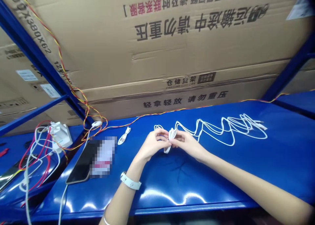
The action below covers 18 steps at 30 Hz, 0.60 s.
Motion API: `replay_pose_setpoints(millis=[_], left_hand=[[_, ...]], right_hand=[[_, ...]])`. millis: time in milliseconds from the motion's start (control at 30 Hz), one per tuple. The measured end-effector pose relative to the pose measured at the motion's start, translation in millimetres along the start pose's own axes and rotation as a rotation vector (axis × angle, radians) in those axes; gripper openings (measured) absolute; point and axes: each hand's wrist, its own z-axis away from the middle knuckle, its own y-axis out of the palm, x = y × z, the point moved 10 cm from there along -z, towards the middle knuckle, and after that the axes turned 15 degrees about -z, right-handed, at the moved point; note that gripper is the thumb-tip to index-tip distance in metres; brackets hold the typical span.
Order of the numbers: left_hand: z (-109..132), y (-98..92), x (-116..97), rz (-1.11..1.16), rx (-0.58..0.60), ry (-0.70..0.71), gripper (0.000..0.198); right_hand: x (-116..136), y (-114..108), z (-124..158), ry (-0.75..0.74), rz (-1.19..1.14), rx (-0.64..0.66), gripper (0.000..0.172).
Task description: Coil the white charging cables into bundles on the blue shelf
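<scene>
Both of my hands meet at a small coiled white cable (pixel 172 133) above the blue shelf. My left hand (pixel 155 142), with a pale watch strap on its wrist, pinches the coil from the left. From the other side, the fingers of my right hand (pixel 188 144) close on the same coil. Loose white cables (pixel 227 125) stretch out in waves on the shelf to the right, behind my right hand. A bundled white cable (pixel 124 135) lies apart, left of my hands. The fingertips partly cover the held coil.
A dark phone (pixel 82 162) lies at the left beside a blurred pale packet (pixel 103 156). Farther left stand a white power strip (pixel 61 136) and tangled red and white wires. Large cardboard boxes (pixel 157 61) rise behind the blue shelf (pixel 197 185), and a twisted red-yellow wire (pixel 152 114) runs along their foot.
</scene>
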Motion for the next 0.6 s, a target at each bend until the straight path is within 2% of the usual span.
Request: replay_pose_setpoints(millis=[200, 333, 500, 600], left_hand=[[1, -0.7, -1, 0.053, 0.036, -0.026, 0.034], [2, -0.2, 0, 0.115, 0.082, -0.049, 0.039], [5, 13.0, -2, 0.159, 0.162, -0.056, 0.044], [4, 18.6, 5, 0.081, 0.122, -0.078, 0.054]], right_hand=[[2, 4, 1, 0.052, -0.021, 0.083, 0.03], [7, 4, 2, 0.065, -0.014, 0.121, 0.025], [9, -2, 1, 0.004, 0.046, 0.044, 0.014], [10, -5, 2, -0.083, 0.122, -0.004, 0.011]])
